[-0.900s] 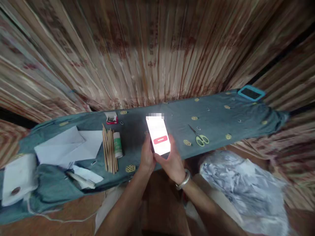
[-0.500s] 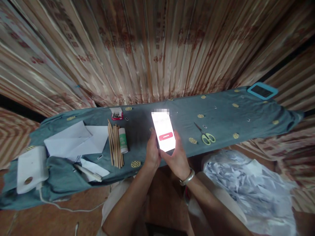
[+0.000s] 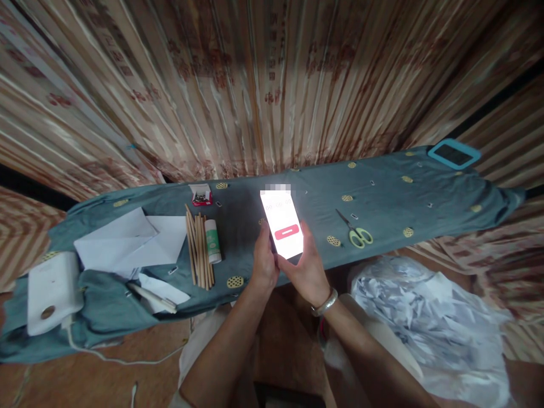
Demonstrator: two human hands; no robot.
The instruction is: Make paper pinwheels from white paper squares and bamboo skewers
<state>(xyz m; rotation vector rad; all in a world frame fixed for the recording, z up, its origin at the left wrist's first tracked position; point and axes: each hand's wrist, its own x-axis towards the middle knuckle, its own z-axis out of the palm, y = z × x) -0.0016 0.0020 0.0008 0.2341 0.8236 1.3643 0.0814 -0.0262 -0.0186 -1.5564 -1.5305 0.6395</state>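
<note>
Both my hands grip a smartphone (image 3: 282,218) near the front edge of the cloth-covered table. Its bright white screen shows a row of digits and a red button. My left hand (image 3: 266,260) is closed around the phone's left side, while my right hand (image 3: 308,269), with a silver bangle at the wrist, wraps the right side and lower corner. To the left lie a bundle of thin wooden sticks (image 3: 199,249) and a green-and-white glue stick (image 3: 213,242). Scissors (image 3: 359,235) with yellow-green handles rest open on the right.
White paper sheets (image 3: 114,241), a folded paper piece (image 3: 164,292), a small red box (image 3: 201,195) and a white corded device (image 3: 53,292) occupy the left. A blue-framed tablet (image 3: 454,153) lies far right. Below, a clear bag (image 3: 433,328) holds paper scraps. Curtains (image 3: 272,85) hang behind the teal cloth (image 3: 382,187).
The view has shifted very slightly. My hands keep the same hold on the phone, and the table's objects stay where they were.
</note>
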